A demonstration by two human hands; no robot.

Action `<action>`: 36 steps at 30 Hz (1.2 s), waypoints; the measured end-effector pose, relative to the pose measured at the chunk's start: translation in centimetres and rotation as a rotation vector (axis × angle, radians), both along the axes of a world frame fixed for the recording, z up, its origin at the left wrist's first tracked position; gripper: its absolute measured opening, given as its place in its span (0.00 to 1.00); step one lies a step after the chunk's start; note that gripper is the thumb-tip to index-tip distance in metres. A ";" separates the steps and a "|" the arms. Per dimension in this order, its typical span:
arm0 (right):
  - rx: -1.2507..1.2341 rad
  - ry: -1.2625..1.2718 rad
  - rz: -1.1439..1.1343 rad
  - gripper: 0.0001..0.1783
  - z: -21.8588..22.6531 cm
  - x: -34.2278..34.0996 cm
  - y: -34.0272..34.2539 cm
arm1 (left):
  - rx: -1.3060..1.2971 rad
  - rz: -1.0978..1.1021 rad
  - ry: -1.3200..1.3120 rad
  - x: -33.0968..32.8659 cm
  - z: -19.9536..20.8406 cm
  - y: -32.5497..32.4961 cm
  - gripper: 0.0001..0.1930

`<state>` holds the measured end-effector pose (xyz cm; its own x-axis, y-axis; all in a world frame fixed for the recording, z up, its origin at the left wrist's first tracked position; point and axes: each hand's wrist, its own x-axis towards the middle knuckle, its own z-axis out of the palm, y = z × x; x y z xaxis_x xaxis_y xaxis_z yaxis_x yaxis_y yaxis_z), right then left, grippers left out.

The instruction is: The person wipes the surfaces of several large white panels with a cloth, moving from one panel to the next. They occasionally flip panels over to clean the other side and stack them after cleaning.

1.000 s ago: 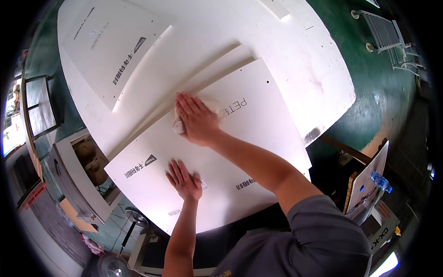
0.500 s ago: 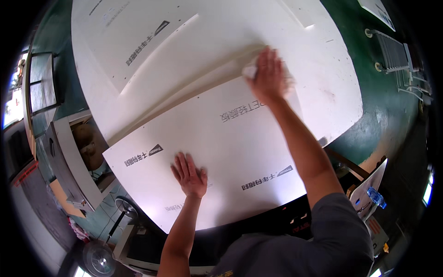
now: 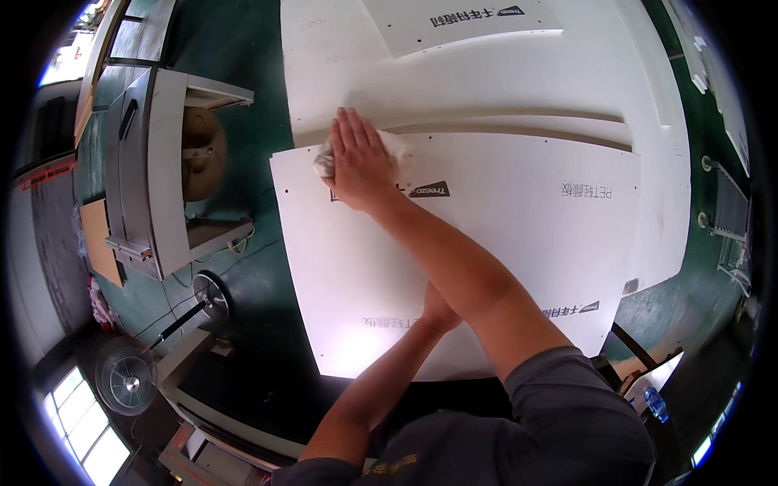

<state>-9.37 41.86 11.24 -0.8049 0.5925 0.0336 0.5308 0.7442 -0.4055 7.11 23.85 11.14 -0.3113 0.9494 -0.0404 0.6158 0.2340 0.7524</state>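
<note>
At the far left, a floor fan with a round cage [image 3: 128, 381] stands on the green floor near the lower corner. Farther up, a grey and white cabinet [image 3: 168, 162] faces right, with a rounded brown object [image 3: 203, 154] in its hollow. Next comes a large white table [image 3: 340, 73], which spreads across to the right.

Near its left end, a crumpled white cloth [image 3: 395, 152] lies on a broad white board [image 3: 502, 243], close to the board's far left corner. The person's right hand [image 3: 361, 166] is on top of the cloth, flat, its fingers straight and side by side, pointing away from the body. The cloth is beneath the palm, pressed rather than grasped, and bulges out on both sides of the hand.

The board has dark printing and small holes along its edges. Nearer the body, around its middle, the left hand [image 3: 438, 312] is mostly hidden behind the right forearm; whether its fingers are flat or curled cannot be made out. Past the board's far edge shows a strip of another board [image 3: 551, 125], and a printed panel [image 3: 470, 24] lies beyond.

At the right are a blue bottle [image 3: 656, 404], low down, and a wheeled rack [image 3: 725, 198].
</note>
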 end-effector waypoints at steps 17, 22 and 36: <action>0.241 -0.208 -0.044 0.47 -0.7 -6.3 -2.7 | -0.498 1.174 -0.793 -6.7 -1.1 -39.2 0.13; 0.265 -0.039 0.180 0.45 -0.9 -12.8 -9.5 | -0.531 1.063 -0.774 -7.7 -0.4 -38.4 0.13; 0.065 -0.296 0.755 0.40 1.5 3.3 -30.0 | -0.267 1.262 -1.251 -8.0 -0.2 -39.1 0.10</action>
<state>-6.05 11.83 12.69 -0.9676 -0.1095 -0.2273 -0.0453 0.9617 -0.2703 -0.94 -15.23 10.92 -0.4353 0.1167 -0.8927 -0.8586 0.2443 0.4506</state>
